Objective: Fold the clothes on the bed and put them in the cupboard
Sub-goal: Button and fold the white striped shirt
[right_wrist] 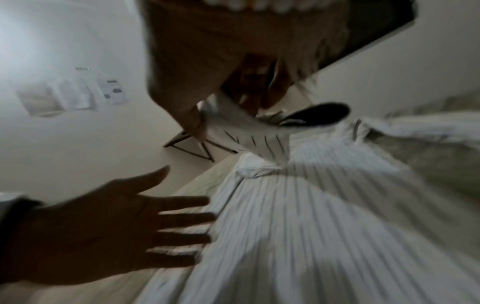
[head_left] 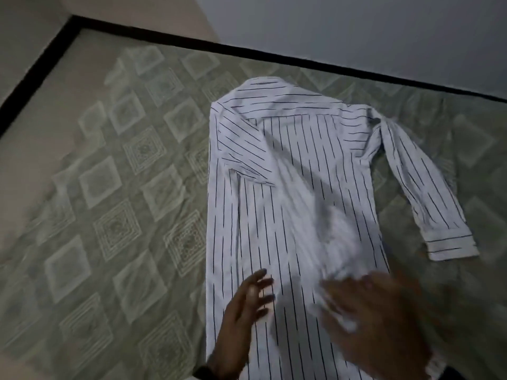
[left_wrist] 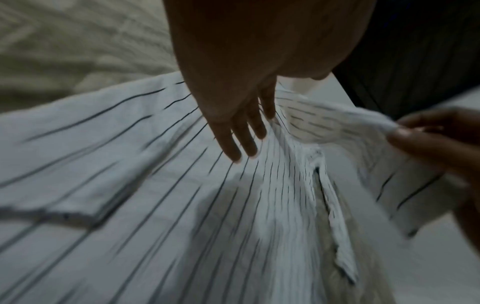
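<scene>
A white shirt with thin dark stripes [head_left: 299,171] lies back up on the green patterned bedcover [head_left: 115,187], collar at the far end. Its left sleeve is folded across the back; the right sleeve [head_left: 428,193] lies out to the right. My left hand [head_left: 252,294] rests flat with straight, spread fingers [left_wrist: 241,139] on the shirt's lower left part. My right hand [head_left: 373,319], blurred, pinches a fold of the shirt's lower fabric [left_wrist: 363,119] between thumb and fingers [right_wrist: 249,96] and holds it lifted above the shirt body [right_wrist: 311,226].
The bed's black edge [head_left: 274,54] runs along the far side against a pale wall [head_left: 356,31], and down the left side by the floor [head_left: 24,37]. Papers [right_wrist: 78,92] hang on a wall in the right wrist view. A dark-framed stand [right_wrist: 192,148] is by the bed.
</scene>
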